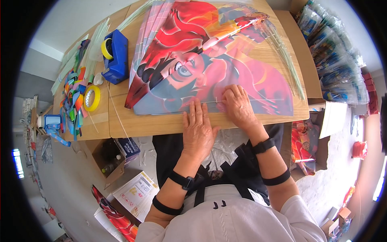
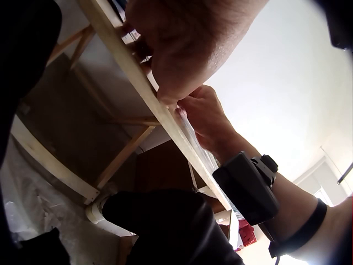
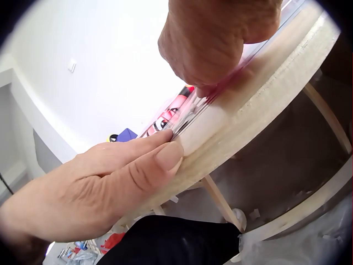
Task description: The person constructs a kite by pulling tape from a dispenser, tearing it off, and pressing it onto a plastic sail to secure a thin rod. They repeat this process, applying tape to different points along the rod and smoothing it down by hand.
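Observation:
A stack of kite-like printed sheets [image 1: 262, 90], red and pink with a painted face, lies on the wooden table [image 1: 161, 126]. Along its near border runs a thin pale rod [image 1: 266, 99]. My left hand [image 1: 198, 131] rests flat on that border, fingers straight and the thumb out to the side. Just right of it, my right hand [image 1: 240, 107] has its fingers curled down onto the rod, the fingertips mostly hidden under the knuckles. In the right wrist view the left thumb [image 3: 168, 156] lies at the sheets' edge beside the right hand [image 3: 215, 41].
Left on the table stand a blue tape dispenser [image 1: 116, 56], a yellow tape roll [image 1: 92, 98] and a heap of coloured ribbons [image 1: 73, 101]. Thin pale sticks [image 1: 288, 60] lie over the sheets' right side. Bagged packs [image 1: 334, 56] and a box of prints [image 1: 304, 141] flank the table.

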{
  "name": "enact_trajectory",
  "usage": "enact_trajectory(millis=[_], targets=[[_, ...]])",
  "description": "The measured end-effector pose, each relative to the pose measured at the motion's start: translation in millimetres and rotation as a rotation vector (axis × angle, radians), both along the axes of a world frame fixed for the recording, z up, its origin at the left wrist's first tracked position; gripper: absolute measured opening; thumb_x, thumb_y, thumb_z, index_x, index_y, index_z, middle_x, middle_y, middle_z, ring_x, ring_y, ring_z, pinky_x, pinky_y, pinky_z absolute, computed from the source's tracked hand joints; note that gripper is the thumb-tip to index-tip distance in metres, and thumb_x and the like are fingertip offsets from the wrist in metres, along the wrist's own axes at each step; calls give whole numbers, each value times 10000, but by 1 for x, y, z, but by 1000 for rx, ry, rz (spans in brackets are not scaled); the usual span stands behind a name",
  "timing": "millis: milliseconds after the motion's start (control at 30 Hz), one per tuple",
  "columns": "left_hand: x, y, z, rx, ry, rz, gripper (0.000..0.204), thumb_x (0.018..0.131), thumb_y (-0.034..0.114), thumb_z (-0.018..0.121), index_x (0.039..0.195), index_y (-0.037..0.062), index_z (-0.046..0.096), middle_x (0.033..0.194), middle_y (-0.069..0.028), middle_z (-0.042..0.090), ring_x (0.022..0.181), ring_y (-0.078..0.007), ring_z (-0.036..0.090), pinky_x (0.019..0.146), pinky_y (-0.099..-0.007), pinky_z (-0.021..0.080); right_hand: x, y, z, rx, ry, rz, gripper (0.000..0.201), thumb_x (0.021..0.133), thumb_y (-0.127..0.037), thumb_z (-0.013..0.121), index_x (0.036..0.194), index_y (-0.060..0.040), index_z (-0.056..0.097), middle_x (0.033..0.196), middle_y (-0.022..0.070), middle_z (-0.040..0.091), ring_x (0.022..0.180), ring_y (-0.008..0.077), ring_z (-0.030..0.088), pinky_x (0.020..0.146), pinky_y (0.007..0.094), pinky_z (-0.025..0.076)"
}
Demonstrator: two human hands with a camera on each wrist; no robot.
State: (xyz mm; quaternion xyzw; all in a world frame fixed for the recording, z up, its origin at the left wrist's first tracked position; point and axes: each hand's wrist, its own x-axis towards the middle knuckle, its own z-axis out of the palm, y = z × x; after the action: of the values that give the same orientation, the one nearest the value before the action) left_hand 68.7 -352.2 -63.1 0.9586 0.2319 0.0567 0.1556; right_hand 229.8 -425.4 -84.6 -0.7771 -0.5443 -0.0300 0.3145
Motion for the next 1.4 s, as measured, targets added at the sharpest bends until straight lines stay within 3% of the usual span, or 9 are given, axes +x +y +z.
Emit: enact_trajectory(millis=[333, 833, 1067, 1400], targets=[[0, 0, -1, 9, 6, -2, 779, 785, 277, 706, 1361, -100, 341, 1471, -271, 243, 1395, -369, 206, 1098, -507, 227, -14, 7, 2, 61, 23, -46, 243, 706, -91, 677, 931, -88, 587, 971, 60, 545, 915, 268, 528, 791, 405, 410], [1, 0, -1, 15, 5, 1, 773, 786, 280, 707, 1359, -95, 347, 1474, -261, 247, 1391, -366, 218, 1097, -506, 232, -6, -1, 1, 171, 163, -16, 202, 720, -59, 649, 911, -57, 585, 950, 95, 550, 903, 310, 528, 789, 419, 420], [2, 0, 4, 37, 38, -7, 766, 785, 262, 702, 1357, -98, 342, 1459, -271, 276, 1372, -385, 255, 1093, -512, 244, 5, -26, -12, 163, 41, -149, 182, 698, -54, 650, 864, -49, 573, 927, 105, 543, 891, 315, 519, 780, 415, 416], [4, -4, 10, 88, 99, -26, 739, 825, 252, 666, 1370, -96, 307, 1482, -267, 225, 1375, -386, 240, 1103, -493, 236, 3, -28, -14, 227, 74, -168, 169, 699, -45, 608, 852, -47, 538, 924, 87, 535, 872, 291, 506, 778, 389, 403]])
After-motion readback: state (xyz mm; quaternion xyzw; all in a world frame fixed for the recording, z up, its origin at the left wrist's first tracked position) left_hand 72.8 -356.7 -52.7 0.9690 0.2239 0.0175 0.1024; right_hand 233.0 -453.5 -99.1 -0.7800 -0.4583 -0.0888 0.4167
